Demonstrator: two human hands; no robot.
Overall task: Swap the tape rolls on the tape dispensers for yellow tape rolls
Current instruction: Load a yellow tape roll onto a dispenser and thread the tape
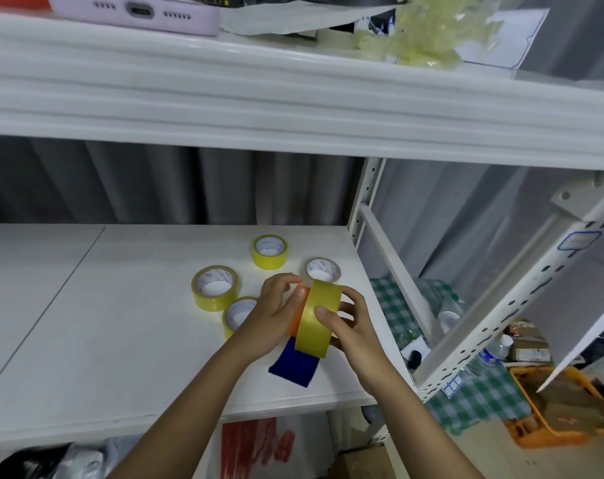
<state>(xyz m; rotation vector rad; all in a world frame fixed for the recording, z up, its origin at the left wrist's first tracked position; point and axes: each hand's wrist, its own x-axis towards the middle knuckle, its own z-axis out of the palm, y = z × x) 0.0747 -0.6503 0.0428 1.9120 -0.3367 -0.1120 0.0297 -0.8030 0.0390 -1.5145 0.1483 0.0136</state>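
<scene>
Both my hands hold a tape dispenser (295, 366) with an orange body and a blue handle just above the white shelf (121, 323). A yellow tape roll (316, 323) stands on edge on it. My left hand (276, 312) grips the orange side, fingers curled over the top. My right hand (349, 323) grips the roll, thumb on its outer face. Two yellow rolls (216, 286) (269, 251) lie flat on the shelf behind. A third yellow roll (236, 314) lies partly hidden under my left hand. A paler roll (323, 270) lies behind the dispenser.
A white upper shelf (293, 108) overhangs the work area, carrying a phone (138, 12) and crumpled tape (428, 32). The rack's upright post (366, 198) stands at the shelf's right end. Right of it are green checked cloth (390, 305), bottles and an orange crate (553, 409).
</scene>
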